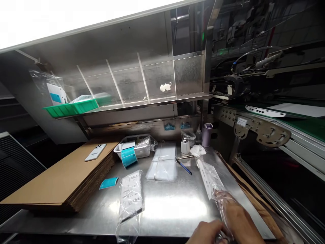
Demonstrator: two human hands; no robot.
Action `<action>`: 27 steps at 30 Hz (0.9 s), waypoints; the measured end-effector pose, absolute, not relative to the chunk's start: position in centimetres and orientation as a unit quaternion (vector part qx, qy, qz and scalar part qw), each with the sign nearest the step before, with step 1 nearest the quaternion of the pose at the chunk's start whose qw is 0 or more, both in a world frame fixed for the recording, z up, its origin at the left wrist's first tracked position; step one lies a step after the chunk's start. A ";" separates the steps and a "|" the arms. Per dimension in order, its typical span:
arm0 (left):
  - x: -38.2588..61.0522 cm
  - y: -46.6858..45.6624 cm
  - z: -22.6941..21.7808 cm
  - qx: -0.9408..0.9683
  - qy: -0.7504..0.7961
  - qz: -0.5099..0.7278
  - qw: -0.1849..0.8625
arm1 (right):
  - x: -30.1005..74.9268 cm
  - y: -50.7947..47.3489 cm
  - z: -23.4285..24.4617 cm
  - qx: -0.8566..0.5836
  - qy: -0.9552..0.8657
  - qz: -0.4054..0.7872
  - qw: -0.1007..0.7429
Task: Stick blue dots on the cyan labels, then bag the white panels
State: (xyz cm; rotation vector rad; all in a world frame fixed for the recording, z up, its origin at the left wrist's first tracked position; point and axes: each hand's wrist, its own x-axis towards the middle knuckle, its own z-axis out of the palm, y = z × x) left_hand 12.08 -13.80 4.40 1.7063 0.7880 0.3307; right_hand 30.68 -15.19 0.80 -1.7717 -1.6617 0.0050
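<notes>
right hand (224, 198) closed on bagged panel (209, 175); left hand (207, 232) curled by bag (222, 215) tail, hold unclear. probably light, stiff, film slippery; grip long edges.

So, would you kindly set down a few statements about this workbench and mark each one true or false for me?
1. The phone lies on the cardboard stack. True.
2. The blue pen lies inside the white tray. False: it lies on the metal table, to the right of the clear bags.
3. The right hand is at the near end of a white panel. True.
4. The green tray stands on the cardboard stack. False: it sits up on the shelf.
5. The purple flask stands toward the back right of the table. True.
</notes>
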 end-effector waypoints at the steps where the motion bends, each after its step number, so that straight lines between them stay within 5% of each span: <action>1: 11.9 -13.2 4.1 0.716 0.348 0.147 0.587 | 30.7 -15.0 0.2 -0.708 -0.635 0.016 0.309; 6: 10.2 -11.1 4.6 0.619 0.346 0.227 0.667 | 30.1 -17.3 1.9 -0.726 -0.654 0.119 0.176; 14: 9.8 -10.4 8.3 0.518 0.177 0.320 0.773 | 26.6 -19.7 9.7 -0.672 -0.554 0.284 0.400; 18: 9.5 -10.1 8.7 0.552 0.189 0.349 0.733 | 25.6 -19.1 9.2 -0.634 -0.557 0.370 0.389; 27: 8.8 -10.0 8.6 0.532 0.222 0.337 0.745 | 25.4 -19.2 9.3 -0.641 -0.554 0.354 0.394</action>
